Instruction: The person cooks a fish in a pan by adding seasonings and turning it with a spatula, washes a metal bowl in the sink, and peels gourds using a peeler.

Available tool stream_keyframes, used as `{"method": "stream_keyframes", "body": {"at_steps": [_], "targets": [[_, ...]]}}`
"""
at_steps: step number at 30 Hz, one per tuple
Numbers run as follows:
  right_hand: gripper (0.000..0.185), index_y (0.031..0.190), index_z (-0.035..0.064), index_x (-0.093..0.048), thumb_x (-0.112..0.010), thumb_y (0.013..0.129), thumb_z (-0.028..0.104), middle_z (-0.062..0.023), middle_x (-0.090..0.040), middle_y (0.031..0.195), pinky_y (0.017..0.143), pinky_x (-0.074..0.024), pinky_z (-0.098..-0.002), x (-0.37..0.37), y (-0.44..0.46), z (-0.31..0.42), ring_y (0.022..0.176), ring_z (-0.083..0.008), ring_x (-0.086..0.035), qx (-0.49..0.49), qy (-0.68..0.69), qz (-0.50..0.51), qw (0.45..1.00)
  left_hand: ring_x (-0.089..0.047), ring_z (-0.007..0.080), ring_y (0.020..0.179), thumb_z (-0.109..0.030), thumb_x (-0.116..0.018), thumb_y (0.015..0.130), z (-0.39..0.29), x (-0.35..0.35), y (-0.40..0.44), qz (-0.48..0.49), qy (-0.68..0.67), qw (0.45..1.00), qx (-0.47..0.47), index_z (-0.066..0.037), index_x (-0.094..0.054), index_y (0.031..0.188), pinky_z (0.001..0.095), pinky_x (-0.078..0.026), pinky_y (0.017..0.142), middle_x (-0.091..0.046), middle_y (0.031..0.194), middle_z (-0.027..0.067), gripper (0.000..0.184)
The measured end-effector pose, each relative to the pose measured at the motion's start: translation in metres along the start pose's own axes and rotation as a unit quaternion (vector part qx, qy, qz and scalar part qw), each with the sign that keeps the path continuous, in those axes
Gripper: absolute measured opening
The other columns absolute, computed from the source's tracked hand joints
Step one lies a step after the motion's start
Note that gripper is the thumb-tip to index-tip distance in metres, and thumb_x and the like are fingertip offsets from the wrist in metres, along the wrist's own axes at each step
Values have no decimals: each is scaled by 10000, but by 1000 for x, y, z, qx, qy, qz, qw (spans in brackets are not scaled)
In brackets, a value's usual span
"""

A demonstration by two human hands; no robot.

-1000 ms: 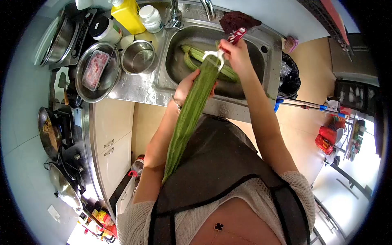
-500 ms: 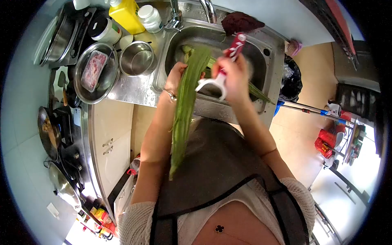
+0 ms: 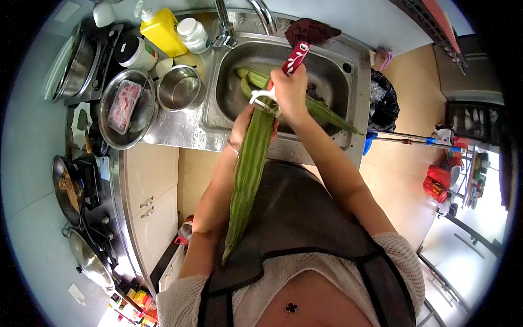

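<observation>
A long green ridge gourd [image 3: 250,163] hangs over the near edge of the sink [image 3: 211,103], its narrow tip against my apron. My left hand [image 3: 241,128] is wrapped round its upper part from below, some fingers hidden behind it. In my right hand [image 3: 291,94] is a vegetable peeler [image 3: 296,58] with a red patterned handle and a white head. The peeler's head lies across the gourd's upper end, just above my left hand. More ridge gourds [image 3: 329,116] lie in the sink below my hands, with dark scraps beside them.
A steel pot [image 3: 180,87] and a steel bowl [image 3: 148,122] holding a pack of meat [image 3: 124,106] stand left of the sink. Behind are a yellow bottle [image 3: 165,34] and a faucet [image 3: 224,32]. A dark cloth [image 3: 310,31] lies on the back rim.
My right hand has moved left, bringing the peeler's head from beside the gourd onto its upper end. The gourd has shifted down toward my body, its ridged face turned up.
</observation>
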State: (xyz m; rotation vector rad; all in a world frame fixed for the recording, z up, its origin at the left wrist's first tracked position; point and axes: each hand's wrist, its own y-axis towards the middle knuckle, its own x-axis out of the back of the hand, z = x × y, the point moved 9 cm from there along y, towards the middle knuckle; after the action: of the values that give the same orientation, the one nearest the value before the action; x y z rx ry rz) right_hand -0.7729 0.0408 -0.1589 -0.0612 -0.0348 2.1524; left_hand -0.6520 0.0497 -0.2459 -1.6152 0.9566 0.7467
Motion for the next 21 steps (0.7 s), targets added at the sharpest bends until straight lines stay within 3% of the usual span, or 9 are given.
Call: {"method": "stream_keyframes", "body": {"at_steps": [2,4,7,8,11,12,14,19,21], "targets": [[70,654,20,-429,-492,665,50,-61,-489,497,386,-368,-284,13,30,-30,421,-142,-486,8,-21,-58,998,-527,252,554,-378,-261,898,9,-11,-11,12,-54,997,51,-5,-483,968,355,-455,517,-545,744,153,440],[120,709,11,-426,-516,664,76,-85,-515,522,419,-405,-300,40,66,-92,448,-177,-524,26,-100,-128,986,-514,254,556,-398,-253,898,24,6,-25,-128,-214,963,104,-3,-486,970,358,-421,511,-544,764,160,464],[246,788,-5,-398,-583,671,107,-118,-542,591,465,-437,-329,89,77,-120,483,-212,-552,-49,-453,-196,868,-512,248,541,-407,-301,889,22,5,-42,-7,-94,994,63,-18,-490,1004,350,-414,491,-553,770,156,447],[246,788,-5,-398,-583,671,107,-118,-542,591,465,-437,-329,103,81,-125,483,-212,-552,-50,-451,-196,869,-529,257,547,-411,-341,877,20,6,-49,-11,-69,995,65,-19,-504,1011,334,-426,493,-563,789,158,445],[331,910,-17,-336,-578,737,129,-129,-516,693,488,-444,-346,132,82,-136,572,-241,-568,-103,-403,-219,883,-559,287,581,-432,-371,856,9,1,-55,-6,-179,982,58,-9,-523,1002,352,-455,522,-570,820,161,473],[308,903,-8,-339,-566,758,141,-116,-507,668,463,-434,-339,128,76,-121,559,-230,-566,-114,-214,-213,947,-559,287,581,-432,-371,856,7,-1,-56,-6,-181,982,61,-9,-523,1002,352,-455,522,-570,820,161,473],[234,881,29,-348,-534,802,147,-81,-486,633,391,-406,-301,109,61,-92,501,-191,-542,-103,112,-188,970,-532,235,690,-447,-401,828,-15,4,-50,-66,85,994,-8,1,-512,1042,357,-455,623,-551,878,154,509],[167,796,71,-407,-546,806,165,-57,-485,563,392,-364,-246,36,4,-6,437,-128,-470,-62,249,-57,965,-554,224,726,-497,-360,793,-23,-11,-32,-82,89,993,17,8,-525,1006,338,-466,568,-564,867,149,573],[156,804,71,-415,-544,806,159,-42,-476,557,389,-363,-240,20,-11,9,441,-119,-475,-66,264,-50,961,-564,226,704,-530,-352,799,-17,-18,-19,20,43,995,89,6,-527,979,338,-448,517,-571,845,135,592]]}}
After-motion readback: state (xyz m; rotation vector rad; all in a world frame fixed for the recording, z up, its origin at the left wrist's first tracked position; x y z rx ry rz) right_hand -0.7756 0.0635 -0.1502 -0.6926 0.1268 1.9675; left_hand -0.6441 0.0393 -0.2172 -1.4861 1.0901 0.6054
